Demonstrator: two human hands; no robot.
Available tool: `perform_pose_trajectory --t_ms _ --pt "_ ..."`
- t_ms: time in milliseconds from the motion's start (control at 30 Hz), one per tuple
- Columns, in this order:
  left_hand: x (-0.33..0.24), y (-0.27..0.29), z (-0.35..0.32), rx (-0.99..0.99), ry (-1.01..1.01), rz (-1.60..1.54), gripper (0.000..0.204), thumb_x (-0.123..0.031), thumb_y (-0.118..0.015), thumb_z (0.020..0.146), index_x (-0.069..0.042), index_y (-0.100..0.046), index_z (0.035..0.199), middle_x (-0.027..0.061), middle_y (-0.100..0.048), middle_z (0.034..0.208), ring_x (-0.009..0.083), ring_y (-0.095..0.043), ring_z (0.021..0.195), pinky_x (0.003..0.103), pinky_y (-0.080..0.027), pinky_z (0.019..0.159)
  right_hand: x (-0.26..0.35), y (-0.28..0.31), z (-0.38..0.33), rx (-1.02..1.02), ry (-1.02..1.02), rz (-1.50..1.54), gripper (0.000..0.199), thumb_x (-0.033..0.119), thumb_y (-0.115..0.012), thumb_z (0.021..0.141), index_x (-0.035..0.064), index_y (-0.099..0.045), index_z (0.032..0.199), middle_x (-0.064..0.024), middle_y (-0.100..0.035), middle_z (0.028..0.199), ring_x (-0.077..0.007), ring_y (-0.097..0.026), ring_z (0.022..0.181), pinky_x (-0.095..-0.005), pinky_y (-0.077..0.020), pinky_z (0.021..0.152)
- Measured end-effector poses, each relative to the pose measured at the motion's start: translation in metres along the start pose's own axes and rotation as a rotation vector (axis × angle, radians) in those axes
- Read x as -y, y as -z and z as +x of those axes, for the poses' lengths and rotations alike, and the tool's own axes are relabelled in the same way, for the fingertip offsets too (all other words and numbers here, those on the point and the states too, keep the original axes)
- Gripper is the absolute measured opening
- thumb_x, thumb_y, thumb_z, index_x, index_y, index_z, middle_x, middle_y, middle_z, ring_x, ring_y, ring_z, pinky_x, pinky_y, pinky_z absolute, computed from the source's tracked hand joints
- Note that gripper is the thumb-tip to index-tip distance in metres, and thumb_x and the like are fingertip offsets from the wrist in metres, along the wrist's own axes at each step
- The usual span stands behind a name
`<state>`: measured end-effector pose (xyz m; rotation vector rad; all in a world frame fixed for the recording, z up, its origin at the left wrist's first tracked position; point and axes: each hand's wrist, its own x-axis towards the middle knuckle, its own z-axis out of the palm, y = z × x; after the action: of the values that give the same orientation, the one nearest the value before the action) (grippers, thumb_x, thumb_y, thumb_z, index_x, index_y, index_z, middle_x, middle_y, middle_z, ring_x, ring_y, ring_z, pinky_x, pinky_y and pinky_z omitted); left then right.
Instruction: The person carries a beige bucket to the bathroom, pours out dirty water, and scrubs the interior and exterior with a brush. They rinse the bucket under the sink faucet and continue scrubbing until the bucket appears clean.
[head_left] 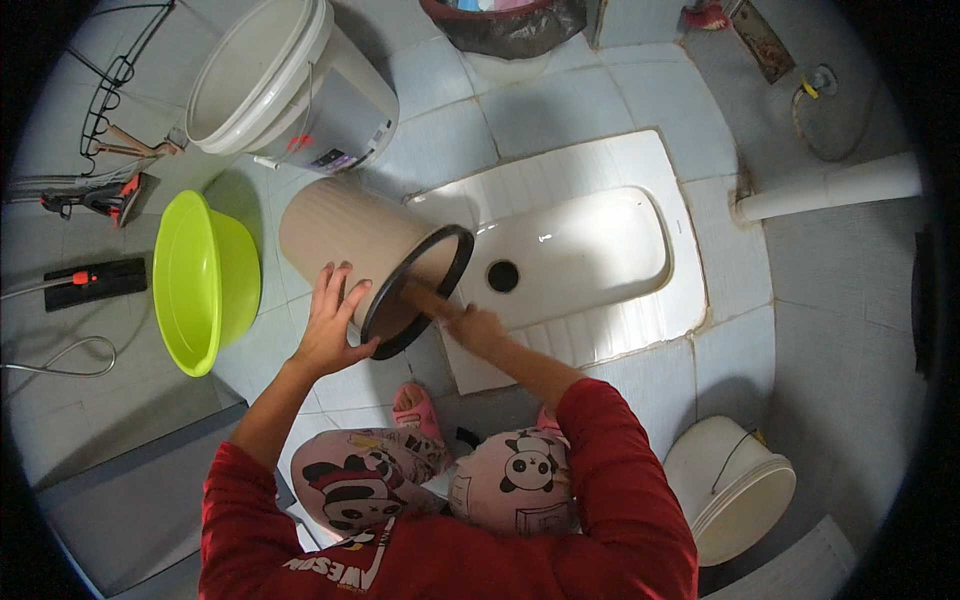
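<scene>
A beige trash bin (345, 225) with a black rim lies tilted on its side, its mouth turned toward me and to the right. My left hand (330, 325) grips it near the rim, fingers on the outer wall and thumb at the black edge. In my right hand (475, 330) is a wooden handle (427, 299) that reaches into the bin's mouth. Whatever is at the handle's far end is hidden inside the bin.
Right of the bin, a white squat toilet (688, 270) is set into the tiled floor. A large white bucket (355, 105) and a lime-green basin (240, 270) stand to the left. Another white bucket (700, 460) sits at lower right, below a wall pipe (840, 190).
</scene>
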<state>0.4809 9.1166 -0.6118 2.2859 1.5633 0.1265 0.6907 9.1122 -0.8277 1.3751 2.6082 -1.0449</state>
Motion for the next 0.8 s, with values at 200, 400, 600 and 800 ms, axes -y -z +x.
perform_pose_trajectory --t_ms 200,400,600,800 --pt "-0.010 0.018 0.011 0.089 0.009 0.148 0.086 -0.028 -0.077 0.053 -0.016 -0.035 0.127 0.0208 -0.019 0.137 0.0414 -0.016 0.127 0.056 -0.012 0.101 -0.001 0.015 -0.007 -0.160 -0.022 0.057 0.042 0.030 -0.049 0.084 0.0265 -0.041 0.125 -0.0178 -0.054 0.085 -0.0305 -0.058 0.068 -0.0414 -0.0494 0.058" --pt "-0.005 0.011 0.012 0.066 0.008 0.065 0.087 -0.026 -0.077 0.054 -0.014 -0.033 0.128 0.0172 -0.016 0.141 0.0396 -0.011 0.130 0.056 -0.013 0.102 -0.003 0.033 -0.010 -0.152 -0.023 0.089 0.043 0.029 -0.050 0.083 0.0220 -0.041 0.125 -0.0197 -0.054 0.088 -0.0330 -0.059 0.068 -0.0431 -0.0491 0.058" --pt "-0.007 0.011 0.011 0.068 0.012 0.016 0.084 -0.023 -0.077 0.053 -0.015 -0.038 0.127 0.0138 -0.017 0.142 0.0393 -0.010 0.131 0.057 -0.015 0.101 -0.011 -0.003 -0.009 -0.029 -0.053 0.140 0.038 0.024 -0.051 0.081 0.0106 -0.050 0.117 -0.0216 -0.054 0.087 -0.0358 -0.059 0.066 -0.0425 -0.0492 0.054" --pt "-0.005 0.013 0.017 0.051 0.003 0.012 0.084 -0.023 -0.077 0.052 -0.016 -0.039 0.127 0.0130 -0.018 0.142 0.0390 -0.012 0.131 0.058 -0.016 0.100 0.004 -0.022 -0.013 -0.036 0.056 -0.104 0.038 0.025 -0.049 0.083 0.0100 -0.049 0.118 -0.0198 -0.055 0.087 -0.0334 -0.059 0.069 -0.0400 -0.0500 0.056"
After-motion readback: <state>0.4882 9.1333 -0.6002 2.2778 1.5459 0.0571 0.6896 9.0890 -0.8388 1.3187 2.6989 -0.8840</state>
